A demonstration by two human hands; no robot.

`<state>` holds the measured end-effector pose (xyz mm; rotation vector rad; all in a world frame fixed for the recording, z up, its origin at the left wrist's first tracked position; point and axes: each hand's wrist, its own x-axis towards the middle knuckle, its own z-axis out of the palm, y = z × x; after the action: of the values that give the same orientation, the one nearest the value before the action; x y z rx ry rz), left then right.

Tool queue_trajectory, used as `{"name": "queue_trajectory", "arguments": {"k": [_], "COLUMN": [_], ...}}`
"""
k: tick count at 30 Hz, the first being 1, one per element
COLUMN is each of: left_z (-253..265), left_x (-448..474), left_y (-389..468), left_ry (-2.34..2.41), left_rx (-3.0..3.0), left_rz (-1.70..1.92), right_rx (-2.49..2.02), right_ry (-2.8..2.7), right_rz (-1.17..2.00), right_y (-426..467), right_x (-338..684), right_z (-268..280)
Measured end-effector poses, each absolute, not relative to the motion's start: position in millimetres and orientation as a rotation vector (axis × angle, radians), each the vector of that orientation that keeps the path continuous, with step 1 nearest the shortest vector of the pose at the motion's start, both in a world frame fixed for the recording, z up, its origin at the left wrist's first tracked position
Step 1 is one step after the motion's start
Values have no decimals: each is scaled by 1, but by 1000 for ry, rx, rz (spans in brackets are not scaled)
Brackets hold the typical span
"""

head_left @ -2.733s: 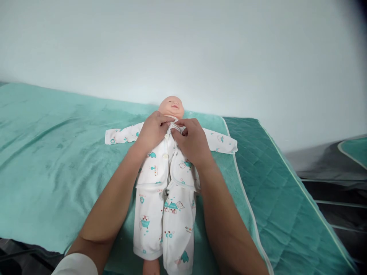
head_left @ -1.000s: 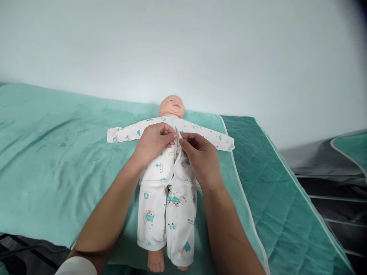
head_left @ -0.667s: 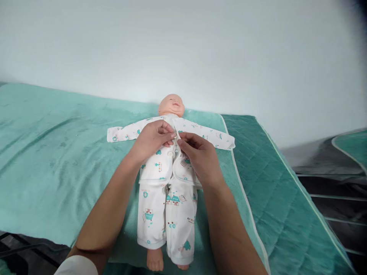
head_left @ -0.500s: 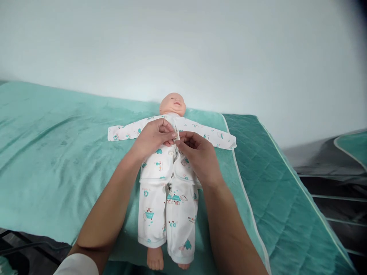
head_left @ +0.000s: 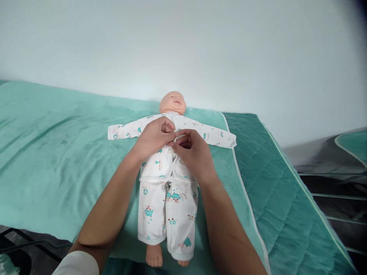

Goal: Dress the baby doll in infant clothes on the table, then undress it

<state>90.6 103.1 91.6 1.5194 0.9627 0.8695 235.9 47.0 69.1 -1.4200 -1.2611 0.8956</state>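
Observation:
A baby doll (head_left: 172, 103) lies on its back with its arms spread wide. It wears a white printed baby shirt (head_left: 156, 166) and matching white pants (head_left: 151, 214), its bare feet showing below the cuffs. Over the chest, my left hand (head_left: 157, 135) pinches the front edge of the shirt. My right hand (head_left: 192, 151) meets it there, thumb and fingertips closed on the other edge of the same opening. The fingers cover whatever fastener lies between them. Just under my fingertips a button shows on the shirt front, and the lower front flaps hang apart.
A light green blanket (head_left: 57, 172) spreads beneath the doll, over a darker quilted green cover (head_left: 266, 183) on the right. A white wall (head_left: 183, 46) rises behind the bed. Metal bed rails (head_left: 338, 196) stand at the right edge.
My right hand has shifted slightly left, bringing its fingertips against those of my left hand at the shirt opening. The doll stays in place.

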Motion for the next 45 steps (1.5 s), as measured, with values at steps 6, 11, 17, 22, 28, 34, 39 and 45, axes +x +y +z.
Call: {"name": "queue_trajectory", "arguments": {"k": [6, 11, 17, 22, 28, 34, 39, 45], "left_z": [93, 99, 101, 100, 110, 117, 118, 111], "left_x": [89, 86, 83, 81, 66, 62, 65, 56], "left_y": [102, 103, 104, 104, 99, 92, 89, 100], "left_ry": [960, 962, 965, 977, 968, 945, 961, 683], "left_rx": [1526, 1499, 1546, 1612, 1760, 2002, 2053, 1682], "left_rz": [868, 831, 789, 752, 574, 432, 427, 455], "right_rx": [-1420, -1422, -1408, -1470, -1618, -1848, -1728, -1366], "right_ry": [-1306, -1334, -1346, -1390, -1616, -1859, -1885, -1619], "right_rz": [842, 812, 824, 791, 589, 393, 584, 1061], "right_y": [46, 44, 44, 43, 29, 13, 17, 26], "right_x": [234, 233, 234, 235, 236, 236, 249, 264], "right_z": [68, 67, 67, 69, 82, 94, 98, 92]}}
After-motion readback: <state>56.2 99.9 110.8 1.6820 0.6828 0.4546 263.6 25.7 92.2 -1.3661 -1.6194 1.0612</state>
